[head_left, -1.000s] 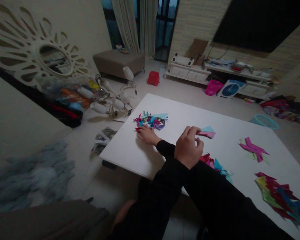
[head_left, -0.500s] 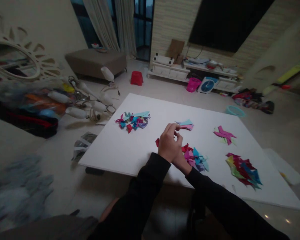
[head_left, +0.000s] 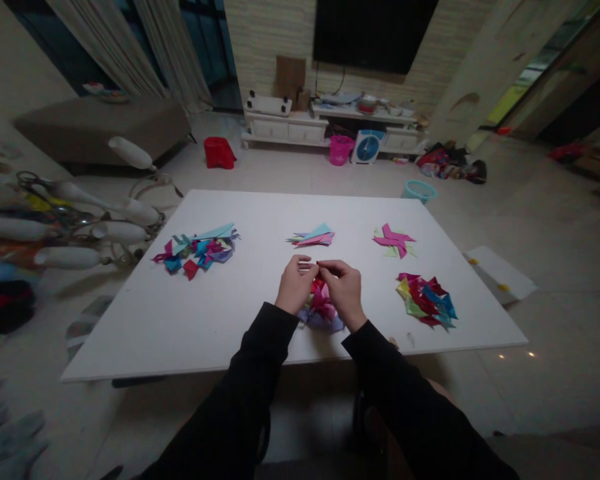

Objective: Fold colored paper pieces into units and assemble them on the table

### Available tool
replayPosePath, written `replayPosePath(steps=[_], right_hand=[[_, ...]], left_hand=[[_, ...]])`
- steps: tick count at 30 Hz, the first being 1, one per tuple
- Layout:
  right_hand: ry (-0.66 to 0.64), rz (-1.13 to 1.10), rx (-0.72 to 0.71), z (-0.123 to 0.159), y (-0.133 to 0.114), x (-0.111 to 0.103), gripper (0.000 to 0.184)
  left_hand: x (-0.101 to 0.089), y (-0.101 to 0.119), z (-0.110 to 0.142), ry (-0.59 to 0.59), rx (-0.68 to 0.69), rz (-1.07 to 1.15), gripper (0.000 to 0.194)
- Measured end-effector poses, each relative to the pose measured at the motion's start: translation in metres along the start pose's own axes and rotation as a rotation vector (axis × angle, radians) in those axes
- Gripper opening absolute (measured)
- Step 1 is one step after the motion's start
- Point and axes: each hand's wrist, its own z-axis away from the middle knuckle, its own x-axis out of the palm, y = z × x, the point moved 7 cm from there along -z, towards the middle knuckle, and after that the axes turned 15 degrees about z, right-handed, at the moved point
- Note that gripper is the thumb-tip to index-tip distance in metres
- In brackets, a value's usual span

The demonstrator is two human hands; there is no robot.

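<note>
My left hand (head_left: 297, 284) and my right hand (head_left: 343, 288) meet above the near middle of the white table (head_left: 220, 333). Fingertips of both are pinched together on a small red folded paper (head_left: 319, 265), mostly covered by the fingers. Right beneath them is a heap of folded paper pieces (head_left: 324, 308) in magenta, red and purple, partly hidden by the hands. Just beyond my hands lies a flat stack of pointed paper strips (head_left: 316, 235), light blue, pink and green.
A mixed pile of folded papers (head_left: 200, 250) is at the left. On the right are crossed magenta and pale green strips (head_left: 395, 239) and a colourful paper pile (head_left: 427, 300). A lamp with several white shades (head_left: 115, 230) stands beyond the left edge; a teal basin (head_left: 420, 191) is behind.
My hands have gone from crossed over one another to side by side, fingertips meeting on the red paper. The view has swung left-to-right and levelled, bringing the table's whole near edge into sight.
</note>
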Motion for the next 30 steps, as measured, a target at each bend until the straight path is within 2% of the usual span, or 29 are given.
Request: replayPosePath(steps=[4, 8, 11, 15, 18, 23, 27, 30], right_hand=[[-0.013, 0.185, -0.071, -0.017, -0.001, -0.016, 0.014], [0.027, 0.284, -0.102, -0.031, 0.007, -0.039, 0.018], [-0.065, 0.432, -0.114, -0.036, 0.022, -0.043, 0.018], [-0.283, 0.659, -0.181, -0.029, 0.039, -0.030, 0.020], [-0.415, 0.749, -0.228, -0.018, 0.038, -0.016, 0.024], [-0.507, 0.815, -0.243, -0.007, 0.032, 0.005, 0.036], [-0.568, 0.854, -0.200, -0.005, 0.038, 0.021, 0.050], [-0.590, 0.866, -0.172, -0.003, 0.043, 0.029, 0.051]], left_hand=[[0.011, -0.010, -0.023, 0.041, 0.004, 0.016, 0.031], [0.011, 0.000, -0.033, 0.101, 0.108, 0.011, 0.031], [0.009, 0.005, -0.031, 0.128, 0.110, 0.026, 0.029], [0.006, 0.007, -0.026, 0.147, 0.092, 0.011, 0.028], [0.003, 0.007, -0.024, 0.163, 0.088, 0.005, 0.027], [0.000, 0.007, -0.021, 0.149, 0.079, 0.009, 0.027], [-0.002, 0.008, -0.020, 0.131, 0.071, 0.024, 0.026], [-0.006, 0.009, -0.021, 0.136, 0.059, 0.034, 0.026]])
